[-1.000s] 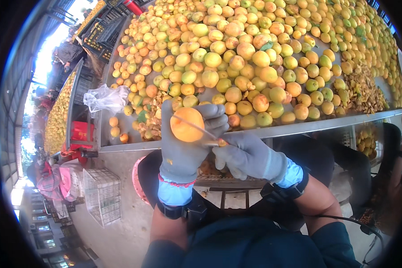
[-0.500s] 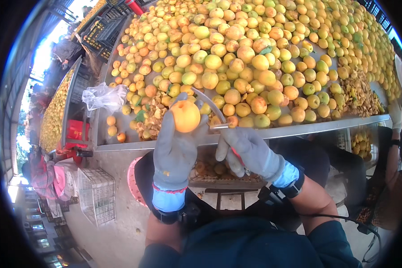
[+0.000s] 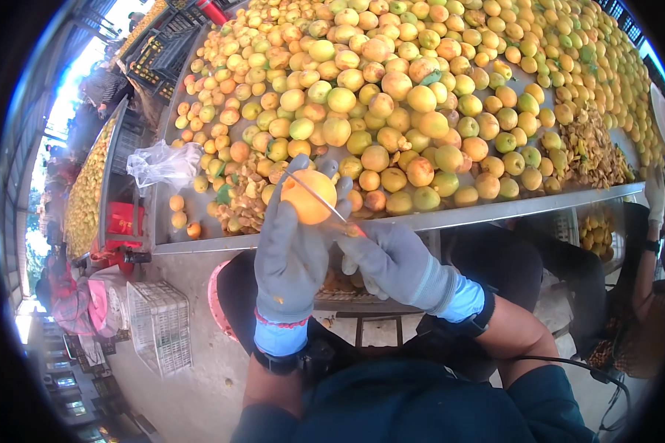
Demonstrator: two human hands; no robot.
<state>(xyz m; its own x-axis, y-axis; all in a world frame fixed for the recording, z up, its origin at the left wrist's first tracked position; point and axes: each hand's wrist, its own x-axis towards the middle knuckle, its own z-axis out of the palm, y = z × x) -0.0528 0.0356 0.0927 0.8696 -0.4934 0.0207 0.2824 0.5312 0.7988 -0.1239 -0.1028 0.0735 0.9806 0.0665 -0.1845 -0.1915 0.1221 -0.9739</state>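
Note:
In my grey-gloved left hand (image 3: 289,251) I hold a yellow-orange peach (image 3: 308,197), palm up with the fingers behind and around it. My right hand (image 3: 394,263), also gloved, grips a curved knife (image 3: 320,196). The thin blade lies across the front of the peach, and a bit of red shows at the handle end. Both hands are over the near edge of a metal table (image 3: 465,219), close to a large heap of peaches (image 3: 391,96). Whether the blade has cut in, I cannot tell.
Heaps of brown scraps (image 3: 595,151) lie on the table, along with a clear plastic bag (image 3: 165,164). A white plastic crate (image 3: 159,328) stands on the floor at left. At the right edge show another person's gloved hands (image 3: 656,196). A cable (image 3: 569,360) runs beside my right arm.
The knife has moved left and down, from beyond the peach to across its face. My right hand has come closer to my left. The view has shifted slightly.

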